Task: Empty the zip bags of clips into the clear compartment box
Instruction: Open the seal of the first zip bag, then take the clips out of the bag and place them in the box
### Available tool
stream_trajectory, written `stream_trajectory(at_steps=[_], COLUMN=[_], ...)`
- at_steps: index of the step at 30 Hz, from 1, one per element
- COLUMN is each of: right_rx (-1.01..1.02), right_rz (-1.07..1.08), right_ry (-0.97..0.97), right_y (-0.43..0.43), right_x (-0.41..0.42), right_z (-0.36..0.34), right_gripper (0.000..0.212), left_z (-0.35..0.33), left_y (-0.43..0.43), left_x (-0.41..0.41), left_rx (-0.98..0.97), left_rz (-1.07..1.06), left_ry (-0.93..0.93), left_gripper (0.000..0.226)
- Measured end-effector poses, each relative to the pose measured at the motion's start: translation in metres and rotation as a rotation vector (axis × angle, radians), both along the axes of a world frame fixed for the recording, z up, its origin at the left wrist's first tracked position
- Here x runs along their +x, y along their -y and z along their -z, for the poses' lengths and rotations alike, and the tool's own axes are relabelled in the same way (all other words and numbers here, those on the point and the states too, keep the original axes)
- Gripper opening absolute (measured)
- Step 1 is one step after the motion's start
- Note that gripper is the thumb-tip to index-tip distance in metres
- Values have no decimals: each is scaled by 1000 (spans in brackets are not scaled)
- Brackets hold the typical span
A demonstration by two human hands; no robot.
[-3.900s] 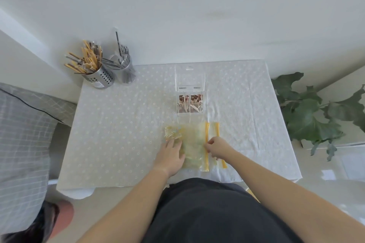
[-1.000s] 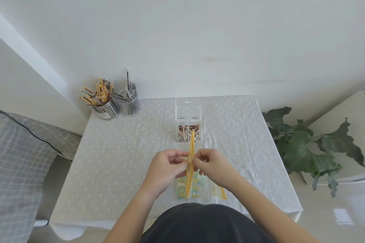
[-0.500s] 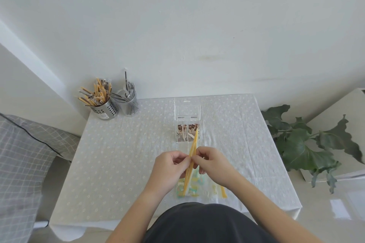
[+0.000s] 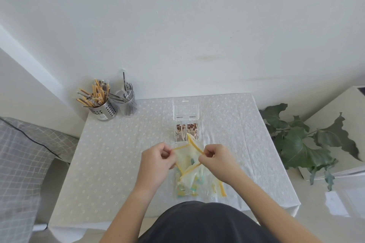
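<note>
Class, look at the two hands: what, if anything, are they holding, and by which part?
Both hold one zip bag, pinched at its yellow zip strip: left hand on one side of the mouth, right hand on the other, with the mouth spread open.

A dotted white cloth covers the tabletop (image 4: 122, 156). The clear compartment box (image 4: 186, 133) sits mid-table; two cutlery holders (image 4: 104, 111) far left of it, zip bags (image 4: 186, 188) nearer the person.
</note>
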State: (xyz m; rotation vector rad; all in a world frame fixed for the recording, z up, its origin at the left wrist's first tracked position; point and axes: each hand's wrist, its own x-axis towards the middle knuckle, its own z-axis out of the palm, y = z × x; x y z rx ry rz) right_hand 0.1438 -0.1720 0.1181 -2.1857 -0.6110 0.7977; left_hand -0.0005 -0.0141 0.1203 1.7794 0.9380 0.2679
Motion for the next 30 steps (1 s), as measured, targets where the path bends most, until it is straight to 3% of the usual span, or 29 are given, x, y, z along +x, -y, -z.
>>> stream_trajectory(at_steps=[6,9,15,22,30], right_rx=[-69,-88,-86,-179,-239], right_rz=[-11,-41,-177,-324,-121], right_ry=[124,169,269,387,466], right_y=[-2,-7,-8,-3,7], right_x=[0,-4,-9,-1,12], right_z=[-1,1,-3,-12,-14], right_gripper=[8,13,14,10,6], left_z=[-6,-5,-2,-10,-5], left_y=[-1,7,10,13,6], left_x=[-5,-3,6,24,9], left_rx=[74,92,105,292,567], left_rz=[8,39,141,183,275], left_ry=[29,-7,-14,130,-149], left_gripper=[19,20,49,26,45])
